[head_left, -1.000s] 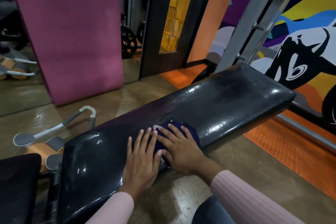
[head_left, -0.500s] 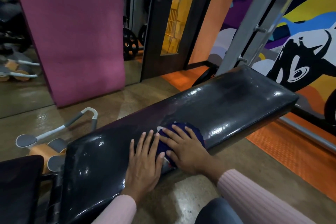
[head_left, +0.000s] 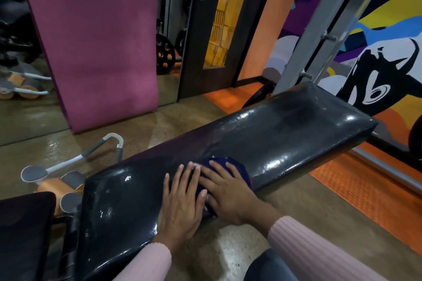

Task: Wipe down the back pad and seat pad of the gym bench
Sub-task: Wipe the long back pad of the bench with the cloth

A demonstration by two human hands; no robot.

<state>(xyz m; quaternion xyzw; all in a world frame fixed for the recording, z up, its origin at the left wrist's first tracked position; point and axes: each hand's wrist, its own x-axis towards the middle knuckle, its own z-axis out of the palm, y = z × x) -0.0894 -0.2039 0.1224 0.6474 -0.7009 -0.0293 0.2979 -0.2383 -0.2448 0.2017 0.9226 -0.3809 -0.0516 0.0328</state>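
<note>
Both hands (head_left: 201, 191) press flat, side by side, on the blue cloth (head_left: 230, 169) at the back pad's (head_left: 285, 134) near edge; it may slip off.

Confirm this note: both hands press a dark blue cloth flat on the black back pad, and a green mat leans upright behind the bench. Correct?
Not quite. The head view shows the mat is pink, not green. The rest holds: the left hand and right hand press the dark blue cloth flat on the black back pad.
</note>
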